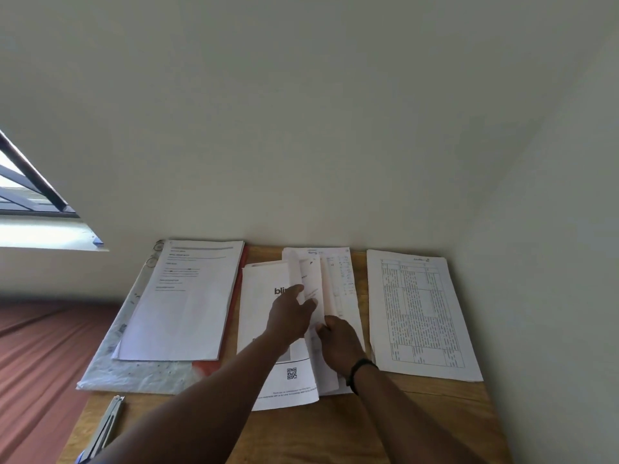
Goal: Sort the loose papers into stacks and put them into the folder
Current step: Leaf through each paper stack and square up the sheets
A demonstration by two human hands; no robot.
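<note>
Loose white papers (294, 329) mid-table are half sorted: my right grip (338, 343) pinches a lifted sheet (326, 289), left grip (289, 313) wide, flat; nothing foldered yet.

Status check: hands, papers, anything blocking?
Left hand open, fingers on the middle pile. Right hand pinching a lifted sheet. Sorted stacks left and right. Nothing blocking.

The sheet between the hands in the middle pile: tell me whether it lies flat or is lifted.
Lifted. The sheet curls up off the middle pile, its edge standing above the pages beneath; the right hand pinches its lower edge, and the left hand rests beside it.
</note>
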